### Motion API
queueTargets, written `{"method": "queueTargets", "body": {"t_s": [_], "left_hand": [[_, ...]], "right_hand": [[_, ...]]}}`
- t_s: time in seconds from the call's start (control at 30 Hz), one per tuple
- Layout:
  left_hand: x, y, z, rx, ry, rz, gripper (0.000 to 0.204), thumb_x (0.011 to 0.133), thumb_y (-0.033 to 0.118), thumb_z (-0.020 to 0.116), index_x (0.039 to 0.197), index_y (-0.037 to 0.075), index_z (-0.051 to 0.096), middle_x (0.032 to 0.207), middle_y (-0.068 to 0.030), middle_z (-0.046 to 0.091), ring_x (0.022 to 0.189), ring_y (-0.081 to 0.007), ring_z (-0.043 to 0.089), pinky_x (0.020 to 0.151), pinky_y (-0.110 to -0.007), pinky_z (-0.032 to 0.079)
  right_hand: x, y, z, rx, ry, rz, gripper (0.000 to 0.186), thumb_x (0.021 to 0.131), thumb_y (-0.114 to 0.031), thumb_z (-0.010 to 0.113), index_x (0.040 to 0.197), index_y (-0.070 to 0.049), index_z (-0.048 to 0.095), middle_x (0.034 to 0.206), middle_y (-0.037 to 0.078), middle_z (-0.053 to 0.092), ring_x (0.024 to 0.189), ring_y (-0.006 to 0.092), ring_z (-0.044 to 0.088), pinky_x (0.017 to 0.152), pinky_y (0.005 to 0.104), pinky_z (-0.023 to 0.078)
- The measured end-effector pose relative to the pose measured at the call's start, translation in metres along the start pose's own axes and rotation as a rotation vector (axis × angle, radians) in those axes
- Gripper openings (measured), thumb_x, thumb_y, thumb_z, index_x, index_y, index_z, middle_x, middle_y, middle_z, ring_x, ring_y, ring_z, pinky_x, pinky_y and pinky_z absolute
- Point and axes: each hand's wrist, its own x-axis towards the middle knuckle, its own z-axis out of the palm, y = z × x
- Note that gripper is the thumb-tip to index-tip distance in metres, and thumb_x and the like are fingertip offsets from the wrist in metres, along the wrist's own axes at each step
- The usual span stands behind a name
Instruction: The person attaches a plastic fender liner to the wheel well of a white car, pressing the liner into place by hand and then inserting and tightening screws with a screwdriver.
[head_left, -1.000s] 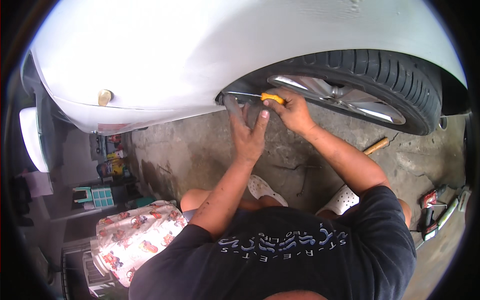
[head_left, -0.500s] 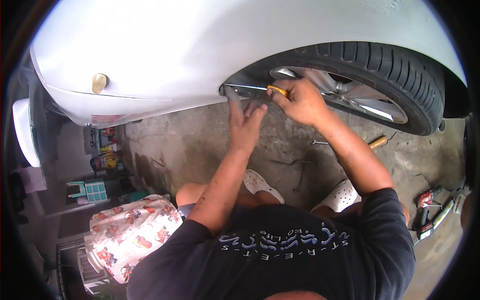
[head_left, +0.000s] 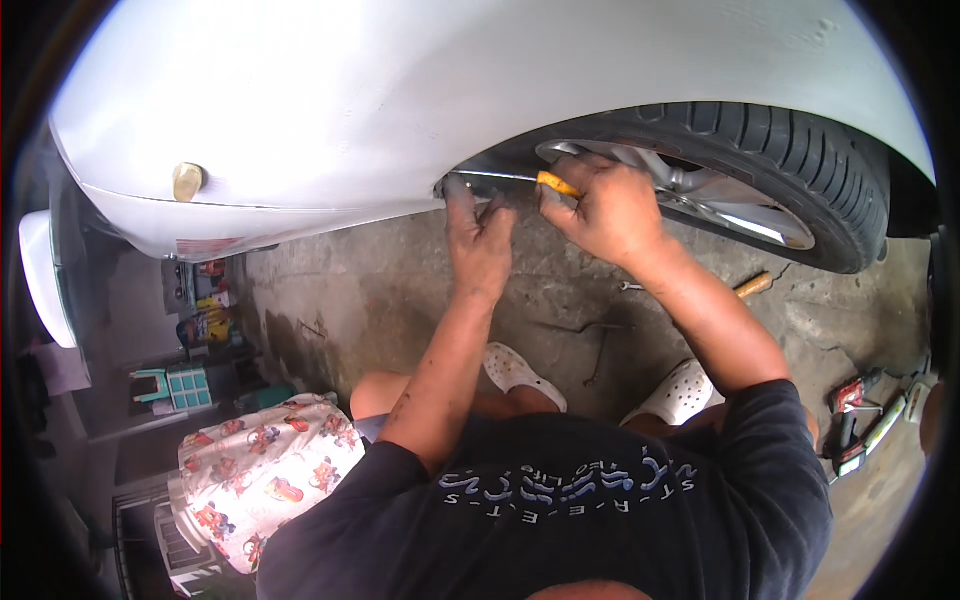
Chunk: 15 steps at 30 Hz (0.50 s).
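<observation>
Dark short-sleeved T-shirt (head_left: 600, 500) (pale lettering), white perforated clogs (head_left: 520, 372)

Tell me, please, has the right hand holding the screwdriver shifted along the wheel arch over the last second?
Cannot tell: the right hand grips the yellow-handled screwdriver at the same spot by the tyre; only the camera's framing changed.

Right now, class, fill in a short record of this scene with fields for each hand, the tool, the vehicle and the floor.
left hand: open, fingers up against the lower edge of the car body beside the wheel arch
right hand: gripping the screwdriver
screwdriver: yellow handle, thin metal shaft pointing left to the arch edge
tyre: black, silver rim behind the right hand
floor: stained concrete, a wooden-handled tool lying on it
</observation>
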Motion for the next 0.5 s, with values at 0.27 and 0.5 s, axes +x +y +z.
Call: {"method": "queueTargets", "body": {"t_s": [0.27,0.5], "left_hand": [[-0.001,-0.009,-0.018,-0.029,-0.043,0.034,0.076,0.089,-0.007,0.056,0.162,-0.001,0.033,0.162,-0.0119,0.040,0.150,-0.0253,0.043,0.125,-0.045,0.039],[-0.001,0.006,-0.023,-0.021,-0.130,-0.031,0.074,0.089,-0.009,0.054,0.160,-0.006,0.033,0.157,-0.0141,0.041,0.138,-0.0170,0.048,0.108,-0.034,0.052]], "right_hand": [[0.023,-0.033,-0.046,-0.111,-0.183,-0.013,0.040,0.093,-0.044,0.076,0.096,-0.004,0.079,0.063,0.016,0.068,0.068,0.0412,0.071,0.067,0.0499,0.058],[0.023,-0.029,-0.042,-0.066,-0.260,0.034,0.044,0.097,-0.047,0.071,0.084,-0.006,0.079,0.070,0.018,0.072,0.074,0.0372,0.075,0.070,0.0485,0.060]]}}
